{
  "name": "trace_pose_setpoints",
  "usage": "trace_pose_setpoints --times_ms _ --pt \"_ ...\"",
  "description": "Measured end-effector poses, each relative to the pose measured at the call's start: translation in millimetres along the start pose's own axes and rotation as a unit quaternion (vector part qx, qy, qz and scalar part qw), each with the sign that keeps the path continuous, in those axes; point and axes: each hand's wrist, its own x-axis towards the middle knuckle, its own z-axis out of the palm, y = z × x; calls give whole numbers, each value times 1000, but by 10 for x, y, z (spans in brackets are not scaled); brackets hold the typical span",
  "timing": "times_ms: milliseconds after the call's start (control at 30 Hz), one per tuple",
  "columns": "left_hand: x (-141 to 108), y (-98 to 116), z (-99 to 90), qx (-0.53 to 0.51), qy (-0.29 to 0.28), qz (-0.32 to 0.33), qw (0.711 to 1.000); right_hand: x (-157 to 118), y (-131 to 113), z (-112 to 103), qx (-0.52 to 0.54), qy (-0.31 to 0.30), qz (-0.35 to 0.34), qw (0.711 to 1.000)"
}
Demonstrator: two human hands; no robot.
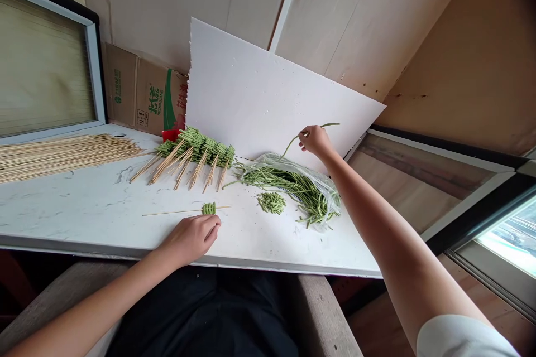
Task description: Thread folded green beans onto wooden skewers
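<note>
My right hand (316,139) is raised above the plastic bag and pinches one long green bean (292,142), whose ends stick out on both sides. Below it, a heap of long beans (299,184) spills from the clear plastic bag (330,189). My left hand (195,237) rests closed near the table's front edge; whatever its curled fingers may hold is hidden. Just beyond those fingers lies a thin wooden skewer (171,213) with a few short bean pieces (209,208) threaded side by side on it. A small pile of cut bean ends (271,202) sits between the hands.
Filled bean skewers (201,148) are stacked at the back of the white table (84,206). Many bare skewers (62,153) lie at the left. Behind stand a white board (268,95) and a cardboard box (142,89). Framed panels (422,178) flank the right side.
</note>
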Motion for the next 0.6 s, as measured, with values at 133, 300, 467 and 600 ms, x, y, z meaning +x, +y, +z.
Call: trace_pose_setpoints --times_ms 133,300,467,600 --pt "77 17 -173 -28 80 -11 996 -230 -344 -97 56 4 -91 994" --pt "217 191 -688 -36 246 -20 968 -750 -995 69 112 -59 -229 965" --pt "264 253 -1028 -20 295 -41 954 -1265 -1658 351 125 -141 -348 918" --pt "258 118 -1126 6 321 -49 946 -1374 -1929 484 172 -222 -387 878"
